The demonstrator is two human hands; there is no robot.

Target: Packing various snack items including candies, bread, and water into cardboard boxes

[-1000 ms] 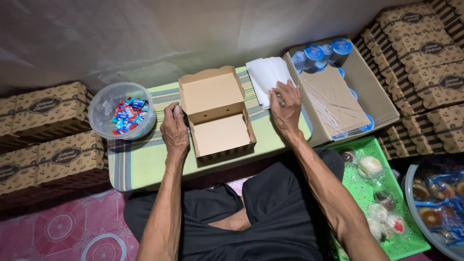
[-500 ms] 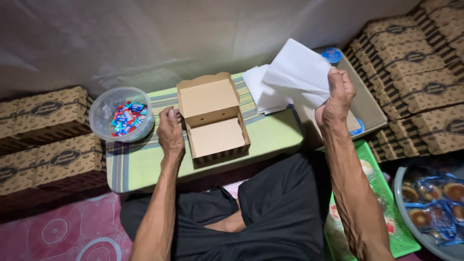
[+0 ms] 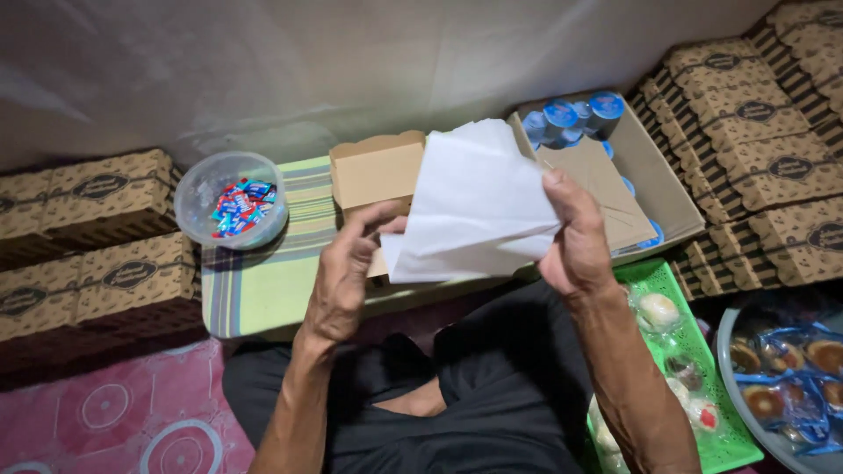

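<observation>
Now white paper sheet [image 3: 474, 206], pinched between both hands' fingers [image 3: 373, 230]

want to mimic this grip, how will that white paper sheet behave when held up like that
Likely floppy: the white paper sheet bends between the left hand and right hand. Probably very light, since fingertip pinches hold it. It may crease easily.

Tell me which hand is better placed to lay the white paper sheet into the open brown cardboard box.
Probably the right hand: its grip pinches the white paper sheet along one edge and carries it. The left hand only touches the lower corner, lying nearer the open brown cardboard box, so it can guide.
</observation>
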